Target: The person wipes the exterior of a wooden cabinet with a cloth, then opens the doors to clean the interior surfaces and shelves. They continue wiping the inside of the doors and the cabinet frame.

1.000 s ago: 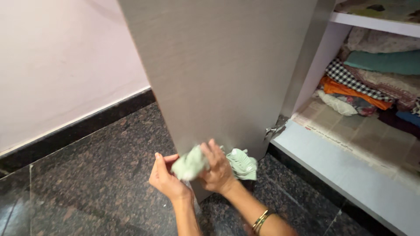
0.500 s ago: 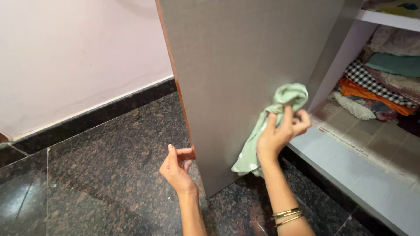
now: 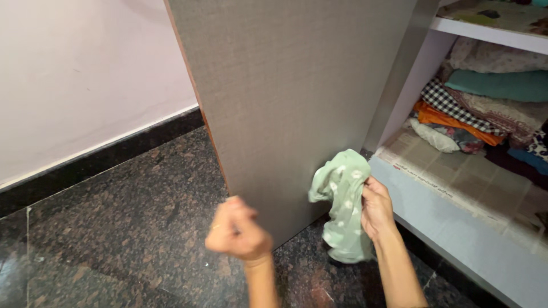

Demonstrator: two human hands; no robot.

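Observation:
My right hand grips a pale green cloth with white spots, held against the lower inner face of the open grey wardrobe door. The cloth hangs down below my fingers. My left hand is curled into a fist with nothing in it, just in front of the door's lower free edge, blurred by motion. Both forearms rise from the bottom of the head view.
The open wardrobe on the right has a paper-lined lower shelf with a stack of folded clothes at the back. Dark speckled granite floor lies below, with a pale wall and black skirting at left.
My right hand has brought the cloth down the door face from higher up. My left hand has closed into a fist and shifted right, near the door edge.

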